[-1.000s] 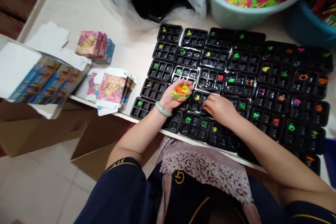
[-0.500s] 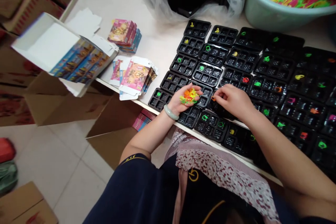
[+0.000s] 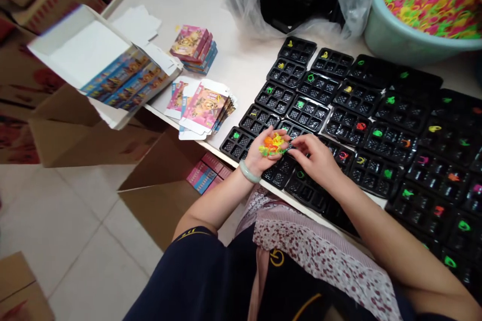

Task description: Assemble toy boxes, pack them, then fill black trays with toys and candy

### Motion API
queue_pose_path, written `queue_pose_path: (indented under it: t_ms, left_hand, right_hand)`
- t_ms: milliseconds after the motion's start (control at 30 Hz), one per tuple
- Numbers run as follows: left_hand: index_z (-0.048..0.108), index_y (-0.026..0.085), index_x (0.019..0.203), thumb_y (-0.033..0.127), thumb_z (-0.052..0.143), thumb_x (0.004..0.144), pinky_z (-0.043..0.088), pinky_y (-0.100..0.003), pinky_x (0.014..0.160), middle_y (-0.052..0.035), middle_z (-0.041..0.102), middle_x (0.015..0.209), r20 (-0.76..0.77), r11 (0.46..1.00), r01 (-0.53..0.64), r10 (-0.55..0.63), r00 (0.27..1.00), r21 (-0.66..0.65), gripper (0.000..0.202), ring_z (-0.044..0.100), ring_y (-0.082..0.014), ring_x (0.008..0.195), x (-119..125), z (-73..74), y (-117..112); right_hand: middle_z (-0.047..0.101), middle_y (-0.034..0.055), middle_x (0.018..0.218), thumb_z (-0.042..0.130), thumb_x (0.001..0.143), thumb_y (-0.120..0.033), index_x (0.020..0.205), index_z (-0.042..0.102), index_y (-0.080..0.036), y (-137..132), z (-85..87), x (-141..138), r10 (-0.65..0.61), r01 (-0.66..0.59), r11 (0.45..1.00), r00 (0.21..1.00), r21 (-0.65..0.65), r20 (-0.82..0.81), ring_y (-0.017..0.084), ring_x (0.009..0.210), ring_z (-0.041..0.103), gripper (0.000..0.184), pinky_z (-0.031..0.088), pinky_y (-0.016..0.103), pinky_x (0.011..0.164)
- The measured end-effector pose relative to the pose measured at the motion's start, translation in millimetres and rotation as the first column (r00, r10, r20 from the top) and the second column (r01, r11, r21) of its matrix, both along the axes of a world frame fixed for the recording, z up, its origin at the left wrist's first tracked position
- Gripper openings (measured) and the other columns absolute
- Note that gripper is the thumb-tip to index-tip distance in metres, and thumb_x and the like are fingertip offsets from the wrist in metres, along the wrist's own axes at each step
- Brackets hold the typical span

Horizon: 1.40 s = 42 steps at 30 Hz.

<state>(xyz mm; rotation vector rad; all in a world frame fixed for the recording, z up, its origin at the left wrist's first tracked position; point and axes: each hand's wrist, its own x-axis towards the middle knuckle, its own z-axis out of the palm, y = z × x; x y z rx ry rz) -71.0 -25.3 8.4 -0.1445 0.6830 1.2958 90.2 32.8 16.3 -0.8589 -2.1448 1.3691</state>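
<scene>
My left hand (image 3: 263, 153), palm up and cupped, holds a small heap of plastic toy rings (image 3: 273, 144) in yellow, orange and green. Close beside its fingertips is my right hand (image 3: 312, 155), thumb and fingers drawn together at the edge of the heap. Whatever is between those fingertips is too small to make out. Under and around both hands lie rows of black compartment trays (image 3: 309, 113). Many trays carry one or two bright rings, such as a green ring (image 3: 300, 104) and a red ring (image 3: 361, 126).
A pale blue tub (image 3: 410, 42) full of coloured rings stands back right, beside a clear bag (image 3: 241, 2) of black trays. To the left are flat printed cartons (image 3: 205, 103), stacked small boxes (image 3: 190, 42) and an open display box (image 3: 71, 55). Cardboard boxes (image 3: 161, 185) stand below the table edge.
My right hand has moved left from over a tray, where it held an orange piece, to the heap in my left hand. The view has shifted slightly.
</scene>
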Motion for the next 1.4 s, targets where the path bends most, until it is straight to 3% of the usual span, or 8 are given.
queue_pose_path:
  t_ms: [133,367,600,833,967,1067,1133,1400]
  left_hand:
    - [0.065,0.008,0.086,0.034,0.032,0.098,0.027,-0.012,0.027,-0.0115,0.066,0.074,-0.01,0.999,0.038,-0.038,0.999,-0.019,0.044,0.058,-0.0101,0.049,1,5.2,-9]
    - [0.064,0.009,0.083,0.034,0.031,0.099,0.027,-0.012,0.028,-0.0101,0.065,0.072,-0.03,0.994,-0.108,0.108,0.994,-0.003,0.045,0.06,-0.0117,0.053,12,4.5,-17]
    - [0.065,0.009,0.083,0.035,0.027,0.099,0.028,-0.013,0.03,-0.0108,0.066,0.074,0.025,0.986,-0.164,0.164,0.986,-0.01,0.049,0.063,-0.0136,0.058,14,4.4,-18]
    - [0.064,0.009,0.082,0.036,0.026,0.1,0.026,-0.013,0.029,-0.011,0.065,0.073,0.045,0.989,-0.146,0.146,0.988,-0.002,0.049,0.062,-0.0133,0.057,14,2.3,-19]
    - [0.064,0.009,0.084,0.035,0.025,0.1,0.029,-0.013,0.031,-0.0106,0.066,0.077,0.043,0.987,-0.161,0.162,0.986,-0.005,0.049,0.064,-0.0133,0.062,7,3.3,-22]
    - [0.064,0.011,0.082,0.035,0.028,0.1,0.03,-0.012,0.031,-0.009,0.065,0.077,0.022,0.98,-0.201,0.201,0.979,-0.014,0.047,0.062,-0.0115,0.06,-4,4.8,-24]
    - [0.063,0.011,0.081,0.035,0.03,0.1,0.03,-0.012,0.031,-0.0086,0.065,0.076,0.0,0.974,-0.225,0.225,0.974,-0.019,0.045,0.061,-0.011,0.059,-11,5.9,-26]
    - [0.063,0.008,0.079,0.037,0.037,0.098,0.03,-0.013,0.028,-0.0103,0.066,0.072,-0.055,0.984,-0.158,0.153,0.987,-0.085,0.043,0.061,-0.0109,0.05,-18,3.6,-33]
  right_hand:
    - [0.063,0.0054,0.092,0.067,0.077,-0.046,0.097,0.052,-0.022,-8,-21.1,-3,-0.109,0.089,0.91,0.994,-0.405,-0.026,0.018,0.076,0.062,0.035,0.053,0.036,0.067]
    - [0.062,-0.0005,0.076,0.076,0.063,-0.048,0.086,0.05,-0.022,-26,-17.6,-10,-0.136,0.084,0.706,0.991,-0.703,-0.018,0.014,0.062,0.062,0.043,0.053,0.031,0.058]
    - [0.058,-0.0043,0.063,0.081,0.057,-0.046,0.072,0.055,-0.019,-29,-9.2,-13,-0.154,0.079,0.575,0.988,-0.814,-0.013,0.01,0.057,0.059,0.04,0.055,0.029,0.06]
    - [0.055,-0.0056,0.06,0.082,0.052,-0.045,0.072,0.053,-0.02,-25,-6.7,-14,-0.178,0.118,0.547,0.984,-0.829,0.022,0.009,0.055,0.053,0.044,0.047,0.024,0.051]
    - [0.053,-0.006,0.06,0.076,0.06,-0.044,0.08,0.054,-0.022,-18,-10.9,-7,-0.117,0.115,0.693,0.992,-0.711,0.046,0.011,0.053,0.05,0.037,0.044,0.026,0.051]
    - [0.059,-0.0017,0.069,0.065,0.073,-0.037,0.082,0.057,-0.023,-15,-15.6,3,-0.016,0.074,0.922,0.988,-0.381,0.154,0.014,0.061,0.055,0.018,0.043,0.03,0.058]
    - [0.063,0.001,0.075,0.059,0.079,-0.028,0.083,0.06,-0.023,-16,-15.8,7,0.062,-0.028,0.993,0.953,-0.116,0.296,0.017,0.067,0.058,0.007,0.042,0.031,0.062]
    - [0.064,0.0065,0.094,0.052,0.092,-0.03,0.095,0.064,-0.023,-25,11.4,-25,0.13,-0.196,0.923,0.968,0.33,0.213,0.021,0.082,0.061,0.014,0.046,0.033,0.071]
